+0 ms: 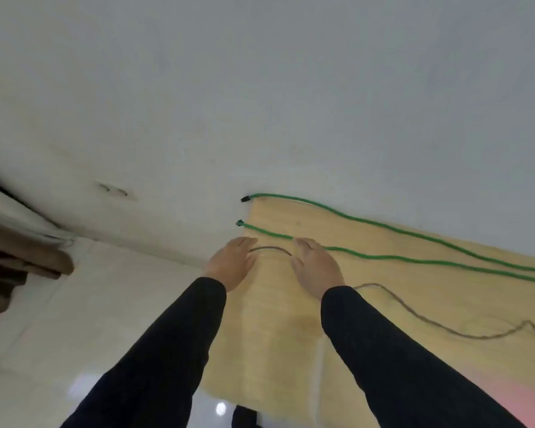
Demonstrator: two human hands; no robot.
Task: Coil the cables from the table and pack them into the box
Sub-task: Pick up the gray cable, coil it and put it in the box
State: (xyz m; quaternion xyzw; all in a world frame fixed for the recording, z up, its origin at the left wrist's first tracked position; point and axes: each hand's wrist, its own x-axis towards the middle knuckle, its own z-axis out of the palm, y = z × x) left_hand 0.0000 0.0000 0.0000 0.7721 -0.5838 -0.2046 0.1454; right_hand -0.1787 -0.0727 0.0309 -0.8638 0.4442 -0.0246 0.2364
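A thin brown cable [430, 319] trails over the light wooden table [291, 350]. Its near end arcs between my two hands. My left hand [232, 264] holds one end of that arc at the table's left edge. My right hand [317, 267] pinches the cable a short way along, with the rest running out from under its wrist toward the right. Two green cables [414, 257] lie side by side beyond my hands, their plug ends at the table's far left corner. No box is in view.
A white wall rises right behind the table. White floor tiles [59, 335] lie to the left, with brown cloth [22, 261] at the far left edge. A dark object [244, 417] sits at the bottom below the table edge.
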